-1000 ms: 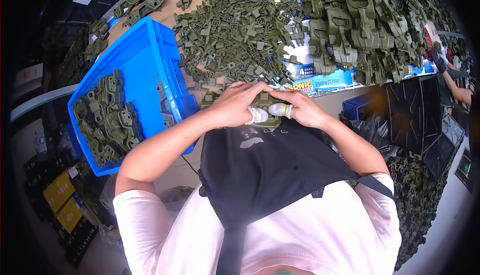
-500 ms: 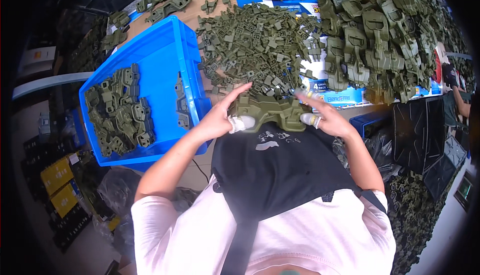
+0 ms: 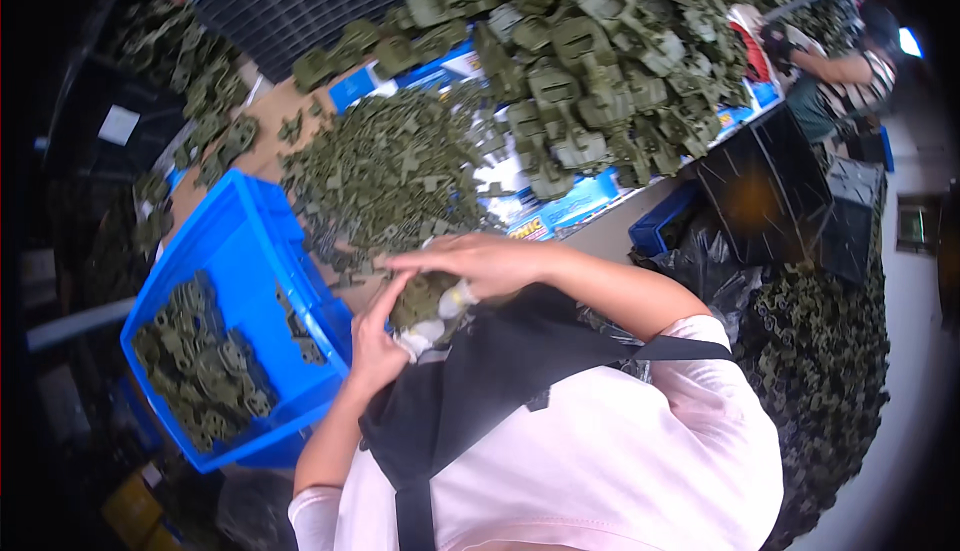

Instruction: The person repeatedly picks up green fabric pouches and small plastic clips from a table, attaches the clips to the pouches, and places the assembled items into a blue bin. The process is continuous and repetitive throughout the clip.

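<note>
Over on the left a blue plastic bin [image 3: 235,281] sits tilted at the edge of the desk [image 3: 270,126], with a layer of olive-green moulded parts [image 3: 195,371] heaped in its lower end and a few more lying against its right wall. Just right of the bin, the person's left hand [image 3: 378,346] comes up from below, palm turned inward, fingers curled loosely with the thumb raised, cupping the underside of an olive-green plastic piece [image 3: 422,296] held close to the chest. White tape or bandage shows on one fingertip [image 3: 412,339] beneath the piece. The right hand [image 3: 480,259] lies over the top of the same piece, fingers stretched out flat and pointing left, so the piece is pinched between the two hands and mostly hidden; I cannot tell how firmly either hand grips it. It sits above the desk's near edge, just beside the bin's right wall. Behind the hands a wide pile of small flat green parts [image 3: 390,166] spreads across the desk, and further right a taller heap of larger green buckle-like pieces [image 3: 590,61] covers blue cartons [image 3: 575,206]. At the far right another person's arm [image 3: 835,69] reaches toward that heap.
</note>
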A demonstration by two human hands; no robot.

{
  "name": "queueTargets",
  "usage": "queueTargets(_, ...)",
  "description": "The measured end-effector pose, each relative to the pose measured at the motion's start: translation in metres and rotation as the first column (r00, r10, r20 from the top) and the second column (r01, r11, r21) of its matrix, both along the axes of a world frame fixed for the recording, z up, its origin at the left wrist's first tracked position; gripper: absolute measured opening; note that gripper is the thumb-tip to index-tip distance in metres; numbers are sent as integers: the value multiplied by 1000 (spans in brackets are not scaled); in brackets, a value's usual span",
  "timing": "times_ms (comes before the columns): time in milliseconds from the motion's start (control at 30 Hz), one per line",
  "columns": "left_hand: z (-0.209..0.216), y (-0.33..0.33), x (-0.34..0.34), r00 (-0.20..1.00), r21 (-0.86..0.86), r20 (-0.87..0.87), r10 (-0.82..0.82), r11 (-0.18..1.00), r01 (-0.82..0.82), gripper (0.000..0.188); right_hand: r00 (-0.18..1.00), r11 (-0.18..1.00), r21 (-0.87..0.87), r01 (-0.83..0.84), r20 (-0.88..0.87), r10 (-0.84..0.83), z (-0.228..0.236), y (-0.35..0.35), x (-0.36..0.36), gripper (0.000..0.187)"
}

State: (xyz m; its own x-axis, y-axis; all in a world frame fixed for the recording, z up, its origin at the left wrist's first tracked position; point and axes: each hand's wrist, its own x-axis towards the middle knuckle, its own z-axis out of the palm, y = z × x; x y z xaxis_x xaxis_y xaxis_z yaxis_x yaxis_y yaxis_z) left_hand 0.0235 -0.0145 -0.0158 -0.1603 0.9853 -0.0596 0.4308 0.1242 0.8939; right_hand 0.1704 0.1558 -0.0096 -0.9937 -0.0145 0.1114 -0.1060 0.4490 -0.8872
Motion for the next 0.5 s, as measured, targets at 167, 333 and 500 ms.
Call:
queueTargets(167,-4,-1,1,1000,-83,-1,-28,996,27,70,994,993,79,86,-69,-80,-15,-7,7,83)
queueTargets(333,29,27,-4,951,240,267,157,945,-224,116,870,686,-593,423,54,-490,34,1,12,75)
queueTargets(500,21,24,2,902,66,358,239,958,-280,87,780,835,-106,540,-311,-543,36,-21,6,80)
